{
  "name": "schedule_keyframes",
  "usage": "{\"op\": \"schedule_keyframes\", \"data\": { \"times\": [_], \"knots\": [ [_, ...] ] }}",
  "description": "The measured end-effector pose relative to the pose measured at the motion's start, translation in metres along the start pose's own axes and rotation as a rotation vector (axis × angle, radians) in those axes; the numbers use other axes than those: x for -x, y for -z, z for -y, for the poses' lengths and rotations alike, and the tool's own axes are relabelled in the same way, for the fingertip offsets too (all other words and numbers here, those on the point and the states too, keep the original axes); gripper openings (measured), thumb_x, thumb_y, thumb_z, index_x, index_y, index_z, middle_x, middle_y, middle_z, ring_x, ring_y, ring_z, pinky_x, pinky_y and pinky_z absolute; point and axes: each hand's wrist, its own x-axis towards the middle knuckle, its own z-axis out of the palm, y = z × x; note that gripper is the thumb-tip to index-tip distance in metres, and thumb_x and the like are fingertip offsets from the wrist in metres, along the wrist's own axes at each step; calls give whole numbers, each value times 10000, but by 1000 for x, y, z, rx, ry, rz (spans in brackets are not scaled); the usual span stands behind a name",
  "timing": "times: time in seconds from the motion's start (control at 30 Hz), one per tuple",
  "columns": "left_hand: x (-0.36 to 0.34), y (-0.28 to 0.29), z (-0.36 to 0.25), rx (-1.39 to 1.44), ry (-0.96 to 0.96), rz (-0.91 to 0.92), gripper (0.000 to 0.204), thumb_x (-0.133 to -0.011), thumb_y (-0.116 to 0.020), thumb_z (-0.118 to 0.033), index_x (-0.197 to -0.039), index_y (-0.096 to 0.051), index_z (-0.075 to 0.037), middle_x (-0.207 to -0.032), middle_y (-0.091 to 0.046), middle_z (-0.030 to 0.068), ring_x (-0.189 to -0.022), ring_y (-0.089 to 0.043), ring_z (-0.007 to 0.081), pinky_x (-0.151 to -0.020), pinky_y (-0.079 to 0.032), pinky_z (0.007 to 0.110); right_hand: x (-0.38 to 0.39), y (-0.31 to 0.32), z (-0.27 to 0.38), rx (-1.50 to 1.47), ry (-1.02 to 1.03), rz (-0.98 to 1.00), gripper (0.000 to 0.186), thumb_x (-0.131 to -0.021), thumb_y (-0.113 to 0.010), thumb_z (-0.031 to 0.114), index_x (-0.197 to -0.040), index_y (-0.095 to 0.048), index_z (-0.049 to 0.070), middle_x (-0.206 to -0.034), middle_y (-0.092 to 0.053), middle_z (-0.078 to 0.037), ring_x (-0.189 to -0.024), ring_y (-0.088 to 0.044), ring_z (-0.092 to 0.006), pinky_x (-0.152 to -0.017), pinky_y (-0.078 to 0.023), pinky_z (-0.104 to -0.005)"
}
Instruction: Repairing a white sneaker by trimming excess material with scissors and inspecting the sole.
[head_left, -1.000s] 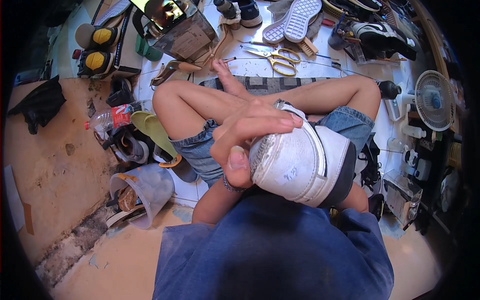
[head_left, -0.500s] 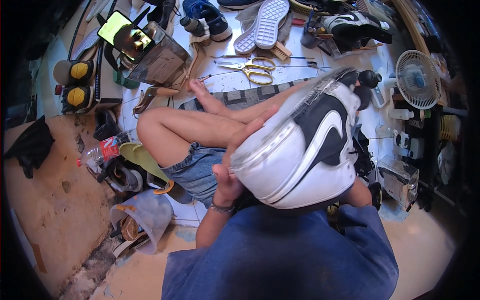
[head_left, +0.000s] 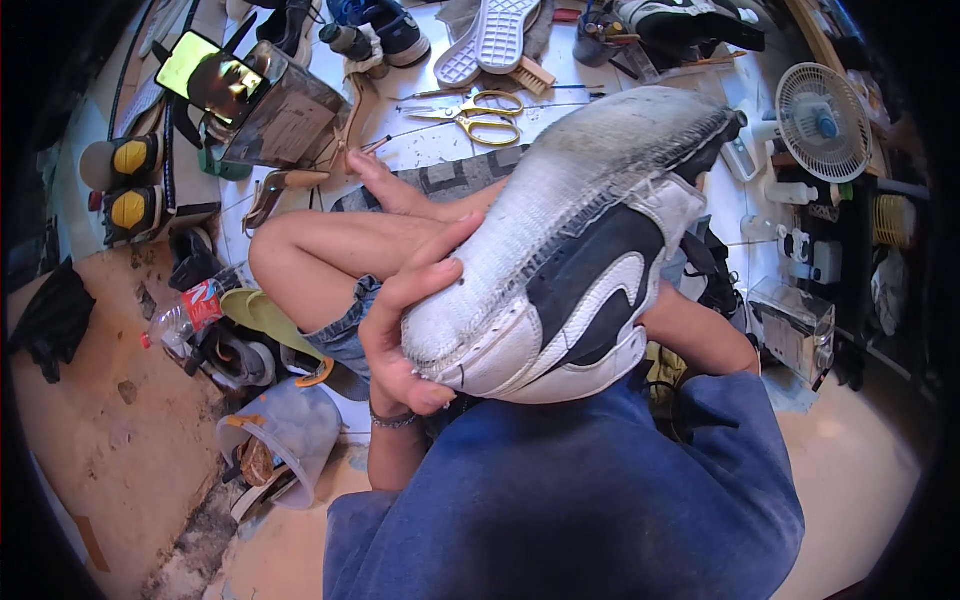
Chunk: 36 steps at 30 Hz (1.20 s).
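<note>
A white and black sneaker (head_left: pixel 580 270) is held up close in front of me, turned on its side with its worn grey sole facing up. My left hand (head_left: pixel 405 320) grips its toe end, fingers laid over the sole and thumb below. My right hand is hidden behind the shoe; only the right forearm (head_left: pixel 690 335) shows under it, so I cannot tell its grip. I sit cross-legged on the floor in denim shorts and a blue shirt.
Yellow-handled scissors (head_left: pixel 480 112), a brush (head_left: pixel 528 72) and loose soles (head_left: pixel 495 35) lie on the white tiles ahead. A phone (head_left: pixel 205 72) leans on a box at far left. A small fan (head_left: pixel 822 120) stands at right. A plastic tub (head_left: pixel 285 440) and bottle (head_left: pixel 180 315) sit at left.
The sneaker has been lifted and rolled from upper-facing to sole-up, closer to the camera. My left hand slid from the top of the shoe to its toe.
</note>
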Motion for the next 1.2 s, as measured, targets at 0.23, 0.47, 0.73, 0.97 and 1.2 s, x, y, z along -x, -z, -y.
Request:
{"op": "schedule_keyframes", "data": {
  "times": [0.23, 0.47, 0.73, 0.97, 1.2],
  "knots": [
    [-4, 13, -18, -409, -38, 81, 683, -710, -845, -475, -1196, -675, -25, -1311, -587, 346, -1240, -554, 456, -1081, -389, 531, -5, 2, -2, 26, 0, 33, 540, -907, -629, 248, -1394, -519, 43, -1474, -490, -163, -1373, -438, -325, -1188, -283, -457],
    [-4, 12, -36, -584, -9, 125, 433, -688, -876, -252, -1051, -720, -73, -1248, -655, 259, -1179, -594, 433, -1026, -436, 512, 13, 17, 6, 123, -7, 10, 502, -916, -604, 240, -1373, -547, 41, -1467, -499, -169, -1374, -438, -341, -1192, -277, -469],
    [-17, 40, -16, -203, -50, 305, 571, -774, -800, -443, -1131, -671, -16, -1213, -657, 215, -1151, -614, 372, -964, -492, 473, 19, 1, 15, 386, 49, -19, 465, -926, -576, 231, -1349, -578, 38, -1458, -510, -177, -1376, -437, -359, -1197, -271, -484],
    [-15, 5, 28, 324, 554, -271, 909, -823, -798, -331, -1501, -275, -24, -1301, -592, 192, -1169, -617, 244, -993, -505, 334, -12, -5, 2, 226, 10, 195, 621, -828, -710, 337, -1320, -573, -18, -1398, -551, -229, -1310, -503, -379, -1133, -368, -455],
    [-16, 12, 32, -12, 306, -573, 850, -800, -852, -155, -1460, -325, -67, -1329, -572, 179, -1196, -582, 253, -1046, -445, 372, 5, 46, -7, 300, -31, -279, 348, -840, -733, 128, -1151, -685, -20, -1230, -674, -152, -1105, -639, -261, -976, -492, -386]
  ]
}}
